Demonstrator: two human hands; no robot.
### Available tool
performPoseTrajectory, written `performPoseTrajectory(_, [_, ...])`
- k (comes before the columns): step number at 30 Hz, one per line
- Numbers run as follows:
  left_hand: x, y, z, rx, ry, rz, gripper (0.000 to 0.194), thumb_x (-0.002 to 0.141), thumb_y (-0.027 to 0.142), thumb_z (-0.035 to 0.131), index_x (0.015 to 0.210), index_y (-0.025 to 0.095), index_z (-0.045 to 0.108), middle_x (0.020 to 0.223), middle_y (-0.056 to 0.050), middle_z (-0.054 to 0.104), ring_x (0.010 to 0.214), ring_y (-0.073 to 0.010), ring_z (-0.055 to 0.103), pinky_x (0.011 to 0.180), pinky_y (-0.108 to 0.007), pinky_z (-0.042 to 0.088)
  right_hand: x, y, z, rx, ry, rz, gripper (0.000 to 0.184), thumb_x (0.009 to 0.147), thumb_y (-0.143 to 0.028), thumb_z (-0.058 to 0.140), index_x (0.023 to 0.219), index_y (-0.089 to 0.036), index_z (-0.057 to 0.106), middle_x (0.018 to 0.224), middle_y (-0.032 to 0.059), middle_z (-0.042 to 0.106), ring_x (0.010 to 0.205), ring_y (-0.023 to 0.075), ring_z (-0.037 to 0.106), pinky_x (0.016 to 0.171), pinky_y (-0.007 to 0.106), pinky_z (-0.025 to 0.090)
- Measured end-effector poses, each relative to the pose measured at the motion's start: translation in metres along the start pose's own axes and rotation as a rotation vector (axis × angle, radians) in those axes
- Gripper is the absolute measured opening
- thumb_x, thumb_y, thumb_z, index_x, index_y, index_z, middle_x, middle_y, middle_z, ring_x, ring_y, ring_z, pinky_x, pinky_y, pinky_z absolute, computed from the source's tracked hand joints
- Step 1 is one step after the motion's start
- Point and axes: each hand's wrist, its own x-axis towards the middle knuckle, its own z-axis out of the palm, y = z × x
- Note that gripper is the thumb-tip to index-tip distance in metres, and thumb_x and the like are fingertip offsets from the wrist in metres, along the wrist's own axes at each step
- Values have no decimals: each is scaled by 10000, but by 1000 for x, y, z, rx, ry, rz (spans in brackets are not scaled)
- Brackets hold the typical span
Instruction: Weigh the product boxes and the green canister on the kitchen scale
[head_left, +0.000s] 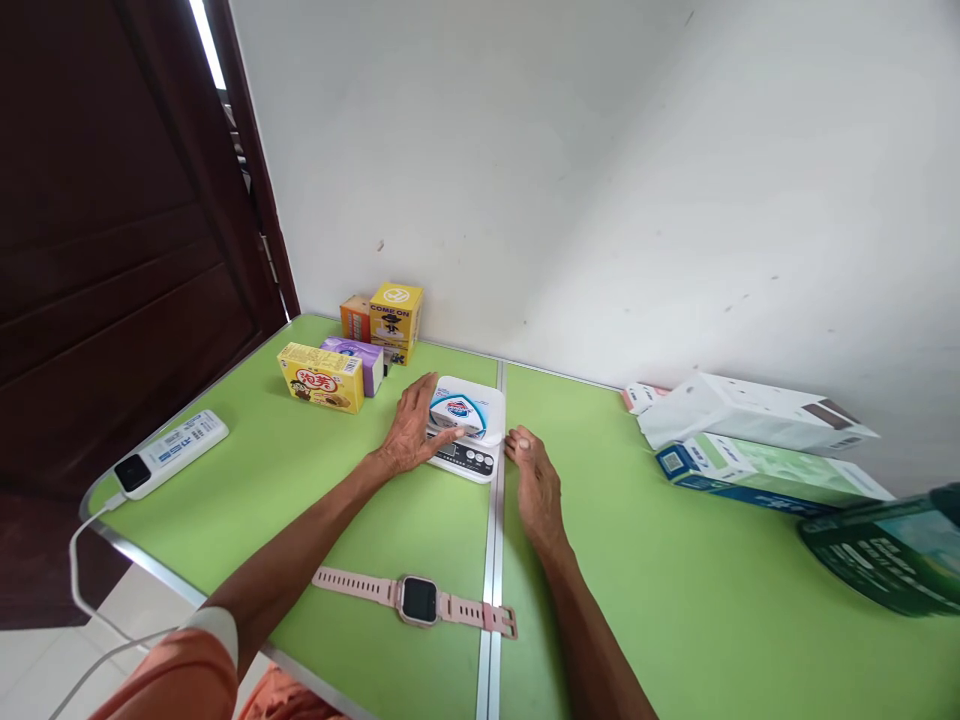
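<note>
Watch (418, 600) nearest, flat on the counter (660, 580); beyond, blue-white box (459, 408) sits on the scale (471, 461), left hand (409, 430) spread against it, right hand (535, 480) loosely curled just beside, grip unclear, seemingly a weighing step, next move probably calling for hands clear.

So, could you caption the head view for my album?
Left hand at a small box on a white scale, right hand alongside, pink watch nearer the camera.

Homelike room: panelled door (97, 260), tiled floor (37, 665)
</note>
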Motion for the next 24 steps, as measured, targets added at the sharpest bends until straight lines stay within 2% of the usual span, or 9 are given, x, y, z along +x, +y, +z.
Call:
performPoseTrajectory(3, [18, 7, -7, 91, -134, 68, 885, 945, 549, 779, 1665, 181, 419, 1694, -236, 491, 1622, -397, 416, 1360, -606, 322, 0, 2, -2, -19, -33, 10, 675, 1099, -721, 415, 1379, -184, 713, 1307, 159, 760, 1177, 312, 694, 1068, 493, 556])
performPoseTrajectory(5, [29, 10, -12, 129, -213, 72, 777, 926, 459, 812, 1602, 210, 520, 1650, -214, 554, 1579, -398, 475, 1334, -613, 363, 0, 3, -2, -97, -14, -40, 663, 1114, -687, 394, 1445, -193, 688, 1416, 177, 729, 1300, 332, 666, 1144, 539, 526])
performPoseTrajectory(10, [46, 12, -24, 183, -340, 40, 685, 893, 323, 812, 1534, 206, 599, 1581, -194, 609, 1514, -386, 536, 1287, -602, 424, 7, 5, 12, -385, -3, -377, 606, 1146, -585, 382, 1555, -199, 607, 1572, 181, 650, 1552, 362, 492, 1285, 654, 390])
performPoseTrajectory(13, [52, 11, -27, 185, -374, 42, 668, 869, 288, 816, 1500, 193, 619, 1514, -190, 639, 1456, -378, 566, 1248, -576, 468, 10, 7, 27, -505, 16, -493, 566, 1157, -534, 394, 1545, -182, 608, 1592, 197, 631, 1615, 381, 418, 1299, 686, 356])
performPoseTrajectory(18, [54, 15, -33, 135, -359, 44, 596, 836, 267, 844, 1397, 187, 657, 1390, -170, 675, 1347, -358, 605, 1177, -531, 528, 11, 0, 37, -522, 32, -537, 565, 1162, -517, 399, 1572, -169, 572, 1576, 215, 639, 1608, 407, 418, 1266, 709, 394])
performPoseTrajectory(21, [51, 21, -58, 102, -295, 72, 573, 843, 272, 839, 1382, 203, 658, 1368, -153, 679, 1322, -342, 614, 1174, -515, 522, 16, -24, 43, -459, 5, -577, 565, 1166, -508, 403, 1627, -200, 513, 1607, 199, 612, 1605, 383, 419, 1268, 694, 409])
performPoseTrajectory(24, [49, 25, -106, 114, -226, 71, 584, 837, 307, 848, 1383, 217, 660, 1409, -140, 667, 1361, -346, 600, 1205, -520, 489, 26, -59, 64, -387, -39, -622, 572, 1172, -518, 381, 1645, -215, 488, 1640, 187, 577, 1621, 358, 397, 1295, 675, 392])
